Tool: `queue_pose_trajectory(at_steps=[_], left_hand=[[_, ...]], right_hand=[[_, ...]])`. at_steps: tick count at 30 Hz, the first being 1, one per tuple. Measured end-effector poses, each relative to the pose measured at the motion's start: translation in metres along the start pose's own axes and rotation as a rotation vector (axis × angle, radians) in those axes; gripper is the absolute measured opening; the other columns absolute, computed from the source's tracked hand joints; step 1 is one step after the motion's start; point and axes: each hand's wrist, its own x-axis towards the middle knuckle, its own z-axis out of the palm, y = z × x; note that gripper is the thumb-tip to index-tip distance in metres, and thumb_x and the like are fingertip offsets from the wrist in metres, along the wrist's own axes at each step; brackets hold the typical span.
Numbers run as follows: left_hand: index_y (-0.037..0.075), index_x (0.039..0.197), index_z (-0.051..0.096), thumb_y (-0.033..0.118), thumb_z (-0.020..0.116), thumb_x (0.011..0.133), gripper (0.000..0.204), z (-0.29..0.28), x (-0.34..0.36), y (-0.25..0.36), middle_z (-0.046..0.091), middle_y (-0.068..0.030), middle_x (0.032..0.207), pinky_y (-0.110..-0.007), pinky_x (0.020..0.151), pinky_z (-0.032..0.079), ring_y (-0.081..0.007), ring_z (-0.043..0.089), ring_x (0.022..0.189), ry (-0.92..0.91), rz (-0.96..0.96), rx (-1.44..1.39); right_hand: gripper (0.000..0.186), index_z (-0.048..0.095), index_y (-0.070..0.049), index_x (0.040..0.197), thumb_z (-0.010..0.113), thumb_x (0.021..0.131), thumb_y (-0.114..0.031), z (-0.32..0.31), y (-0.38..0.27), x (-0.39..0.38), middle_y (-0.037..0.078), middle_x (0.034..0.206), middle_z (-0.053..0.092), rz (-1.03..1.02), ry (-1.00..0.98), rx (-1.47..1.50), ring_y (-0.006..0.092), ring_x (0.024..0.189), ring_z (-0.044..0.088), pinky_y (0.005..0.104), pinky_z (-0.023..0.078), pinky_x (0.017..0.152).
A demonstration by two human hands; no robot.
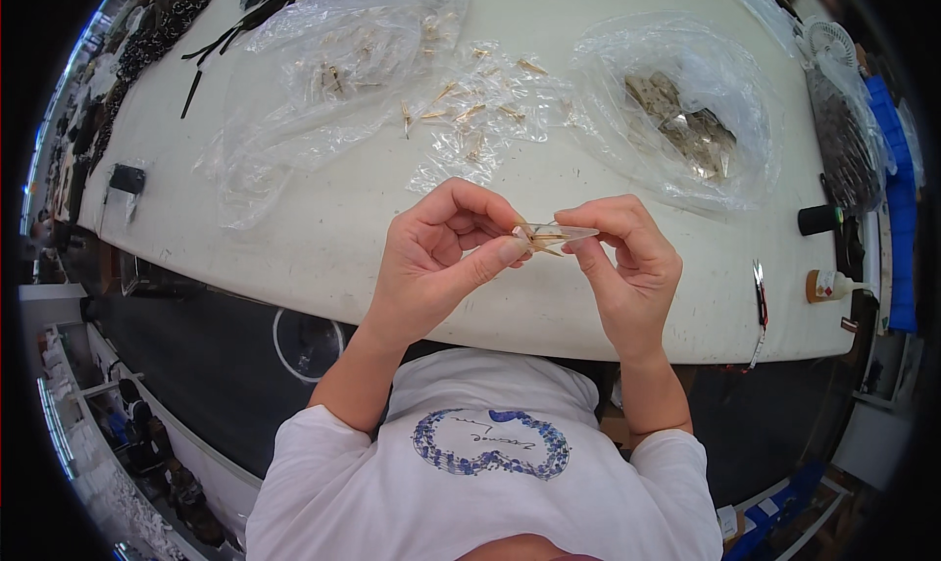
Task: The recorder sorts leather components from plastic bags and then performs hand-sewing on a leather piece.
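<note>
One small clear packet (580, 234) with slim gold-coloured pieces (545, 238) at it sits between the two hands near the middle of the frame, above the tabletop (549, 316). Its long axis runs almost level across the frame, lying from one hand toward the other; the clear film tapers to a point at the right-hand end, while the gold pieces meet at the left end and fan slightly rightward. Whether they lie wholly inside the film cannot be told. The left hand (436, 252) is closed in a pinch, thumb and forefinger together on the end where the gold pieces meet, its other fingers curled behind. The right hand (627, 267) grips the film from the opposite side between thumb and fingers. Both hands touch it, so neither is nearer to the packet as a whole, but the left is closer to the gold pieces. Farther up the frame, above the hands, lie loose clear packets (480, 110) with similar gold pieces, flanked by a large clear bag (274, 100) at upper left and another bag (608, 91) at upper right. Scissors (760, 292) and a bottle (821, 287) lie near the table's right edge.
</note>
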Motion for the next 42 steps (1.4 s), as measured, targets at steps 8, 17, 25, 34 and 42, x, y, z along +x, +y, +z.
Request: queue_pose_trajectory(at_steps=[8,17,25,34,42], left_hand=[[-0.002,0.101,0.057,-0.001,0.066,0.089,0.015,0.0,-0.001,-0.005,0.068,-0.0133,0.094,-0.03,0.078,0.059,-0.0166,0.069,0.086,-0.011,-0.029,-0.011],[-0.002,0.102,0.057,0.0,0.066,0.09,0.016,0.0,-0.001,-0.007,0.068,-0.0133,0.094,-0.029,0.076,0.059,-0.0159,0.069,0.084,-0.013,-0.078,-0.058],[-0.001,0.102,0.057,0.001,0.067,0.089,0.016,0.0,-0.001,-0.008,0.068,-0.0117,0.093,-0.028,0.075,0.058,-0.0152,0.068,0.083,-0.013,-0.11,-0.072],[-0.002,0.106,0.057,0.001,0.065,0.092,0.016,-0.005,-0.001,-0.009,0.065,-0.0094,0.097,-0.027,0.081,0.057,-0.0134,0.066,0.089,-0.066,-0.152,-0.11],[-0.002,0.105,0.058,0.002,0.065,0.092,0.015,-0.005,-0.002,-0.01,0.067,-0.0103,0.095,-0.028,0.078,0.057,-0.0148,0.068,0.085,-0.065,-0.173,-0.132]], right_hand=[[0.029,0.075,-0.005,0.099,0.064,0.078,0.013,0.004,0.002,0.0,0.008,0.093,0.069,-0.117,-0.064,-0.128,0.0163,0.084,0.066,0.0265,0.052,0.072],[0.029,0.075,-0.005,0.098,0.064,0.078,0.013,0.004,0.005,-0.001,0.008,0.092,0.07,-0.113,-0.089,-0.152,0.0164,0.083,0.066,0.0271,0.052,0.072],[0.029,0.074,-0.005,0.099,0.063,0.079,0.013,0.005,0.007,-0.005,0.007,0.092,0.07,-0.075,-0.065,-0.108,0.0158,0.085,0.065,0.027,0.052,0.072],[0.028,0.074,-0.005,0.099,0.064,0.08,0.012,0.005,0.01,-0.005,0.007,0.092,0.07,-0.045,-0.08,-0.097,0.0153,0.085,0.065,0.0268,0.051,0.071],[0.025,0.075,-0.005,0.098,0.064,0.082,0.01,0.005,0.012,-0.007,0.006,0.09,0.069,-0.015,-0.081,-0.036,0.0146,0.084,0.064,0.0263,0.051,0.071]])
